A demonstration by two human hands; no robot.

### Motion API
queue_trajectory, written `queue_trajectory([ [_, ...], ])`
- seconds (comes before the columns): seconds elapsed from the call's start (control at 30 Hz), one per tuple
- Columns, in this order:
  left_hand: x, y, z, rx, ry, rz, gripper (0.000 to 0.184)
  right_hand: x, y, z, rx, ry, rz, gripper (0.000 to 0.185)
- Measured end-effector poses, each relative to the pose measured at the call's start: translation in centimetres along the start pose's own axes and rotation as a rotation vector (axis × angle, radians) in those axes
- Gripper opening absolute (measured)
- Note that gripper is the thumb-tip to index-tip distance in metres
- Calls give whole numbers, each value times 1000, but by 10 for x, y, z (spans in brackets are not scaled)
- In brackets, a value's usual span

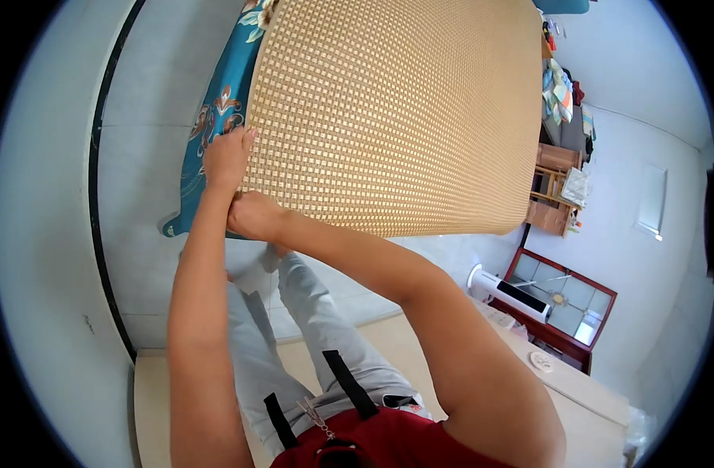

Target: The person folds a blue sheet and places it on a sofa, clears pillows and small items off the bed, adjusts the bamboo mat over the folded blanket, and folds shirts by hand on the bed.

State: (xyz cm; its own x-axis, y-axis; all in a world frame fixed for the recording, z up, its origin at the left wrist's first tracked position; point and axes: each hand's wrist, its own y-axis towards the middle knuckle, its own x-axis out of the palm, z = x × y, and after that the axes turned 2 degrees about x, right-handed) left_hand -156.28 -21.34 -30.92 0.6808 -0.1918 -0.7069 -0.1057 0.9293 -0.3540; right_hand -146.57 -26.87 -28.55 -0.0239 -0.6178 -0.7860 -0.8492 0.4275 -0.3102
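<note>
A tan woven sleeping mat (pixel 388 117) with a checkered pattern covers the bed. From under its left side shows a teal floral bedsheet (pixel 217 117) that hangs toward the floor. My left hand (pixel 227 159) is closed at the mat's left edge, its thumb lying along the border. Just below it, my right hand (pixel 254 216) is a fist at the mat's near left corner, fingers curled around the edge. Both hands are close together, and the part of the edge inside them is hidden.
A pale wall (pixel 45 234) with a dark baseboard strip runs along the left. On the right are a wooden chair (pixel 556 187), clothes (pixel 560 93), a white tower appliance (pixel 513 295), a glass-panelled red-framed cabinet (pixel 563 296) and a light wooden surface (pixel 567 390).
</note>
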Motion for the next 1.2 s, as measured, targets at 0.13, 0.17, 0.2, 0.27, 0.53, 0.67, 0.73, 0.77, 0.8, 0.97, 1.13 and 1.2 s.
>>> queue_trajectory([
  [0.13,6,-4,-12,-3,-85,113,31,2,-1,3,26,-35,71,18],
  [0.17,8,-5,-22,0,-158,117,30,-5,-4,4,-43,-72,230,18],
  [0.2,1,-8,-30,1,-231,124,30,-14,-9,4,-114,-107,388,19],
  [0.27,-18,-27,-51,-134,-523,94,28,-35,-18,3,289,-50,433,33],
  [0.53,-29,-251,-221,-327,-588,61,29,11,-23,-17,964,-19,96,80],
  [0.67,-66,-385,-258,-530,-581,61,31,12,-32,-37,924,60,-45,88],
  [0.73,-117,-427,-232,-658,-689,73,25,16,-38,-33,850,-13,-115,89],
  [0.77,-133,-453,-231,-680,-730,87,23,8,-41,-39,842,41,-148,89],
  [0.8,-140,-464,-233,-720,-771,118,20,9,-42,-35,839,94,-189,89],
  [0.97,-203,-485,-224,-796,-821,200,15,32,-43,-31,840,210,-211,80],
  [1.13,-250,-441,-216,-734,-841,238,14,30,-30,-49,932,381,-179,76],
  [1.2,-277,-406,-204,-669,-878,178,15,35,-24,-44,1024,484,-61,76],
])
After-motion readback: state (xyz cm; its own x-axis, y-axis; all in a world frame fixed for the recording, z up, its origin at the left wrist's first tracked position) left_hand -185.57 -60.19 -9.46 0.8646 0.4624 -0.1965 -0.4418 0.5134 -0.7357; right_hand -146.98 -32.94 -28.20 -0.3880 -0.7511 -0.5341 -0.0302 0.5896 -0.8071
